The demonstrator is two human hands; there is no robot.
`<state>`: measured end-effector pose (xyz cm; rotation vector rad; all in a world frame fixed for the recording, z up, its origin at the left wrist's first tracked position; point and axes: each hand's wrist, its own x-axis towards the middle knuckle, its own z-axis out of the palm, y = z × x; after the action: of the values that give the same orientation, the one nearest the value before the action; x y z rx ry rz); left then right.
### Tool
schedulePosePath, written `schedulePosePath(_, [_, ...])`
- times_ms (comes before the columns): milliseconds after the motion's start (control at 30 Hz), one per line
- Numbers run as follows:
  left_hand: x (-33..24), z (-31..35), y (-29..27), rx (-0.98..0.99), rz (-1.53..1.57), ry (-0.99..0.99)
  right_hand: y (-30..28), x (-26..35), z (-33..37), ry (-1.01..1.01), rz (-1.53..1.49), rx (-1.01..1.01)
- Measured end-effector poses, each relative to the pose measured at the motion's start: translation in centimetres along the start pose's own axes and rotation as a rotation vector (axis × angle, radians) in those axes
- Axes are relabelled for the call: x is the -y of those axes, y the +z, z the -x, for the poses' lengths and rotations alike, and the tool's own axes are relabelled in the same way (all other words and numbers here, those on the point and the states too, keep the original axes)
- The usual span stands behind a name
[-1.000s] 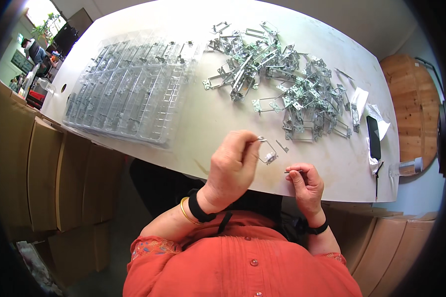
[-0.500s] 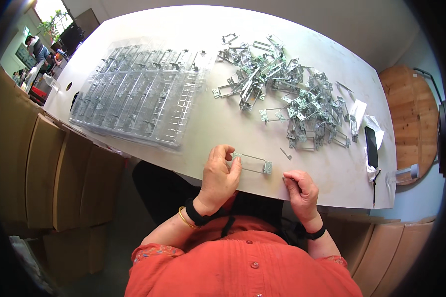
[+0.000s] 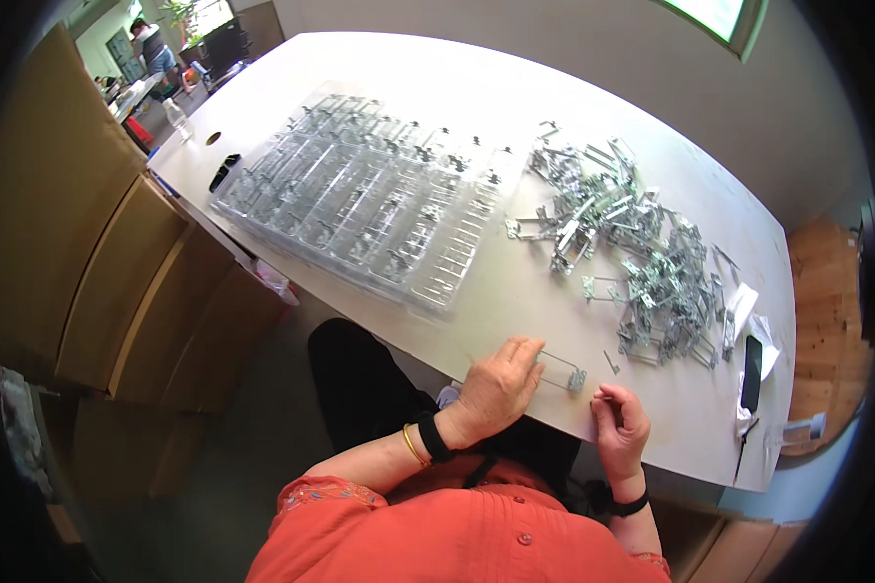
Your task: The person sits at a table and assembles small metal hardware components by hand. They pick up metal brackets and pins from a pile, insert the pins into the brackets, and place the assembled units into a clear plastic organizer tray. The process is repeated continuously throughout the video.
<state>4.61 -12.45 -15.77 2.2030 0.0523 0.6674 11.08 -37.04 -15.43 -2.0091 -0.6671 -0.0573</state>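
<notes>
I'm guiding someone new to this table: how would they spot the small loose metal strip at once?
On the white table, find the heap of metal brackets toward the right. From its near edge, come down toward the right hand to the short metal strip. It is one slim piece lying alone, unlike the open-framed bracket by the left hand.

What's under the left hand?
A metal bracket shows just right of the left hand; most of the bracket's left end is covered, as is anything else beneath the hand.
</notes>
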Motion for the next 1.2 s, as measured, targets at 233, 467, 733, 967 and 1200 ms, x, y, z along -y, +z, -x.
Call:
schedulePosePath(233, [0.7,0.3,0.2,-0.027,0.032,0.043,0.6,-0.7,0.1,0.187,-0.223,-0.098])
schedulePosePath(467, [0.5,0.4,-0.4,0.025,0.078,0.025,0.7,-1.1,0.0,0.234,-0.267,-0.119])
schedulePosePath(733, [0.8,0.2,-0.8,0.097,0.12,0.023,0.6,-0.9,-0.7,0.329,-0.372,-0.149])
schedulePosePath(967, [0.8,0.2,-0.8,0.096,0.132,0.032,0.5,-1.7,-0.8,0.324,-0.369,-0.171])
schedulePosePath(1200, [1.1,0.2,-0.5,0.078,0.134,0.065,0.6,-1.9,-0.6,0.328,-0.327,-0.181])
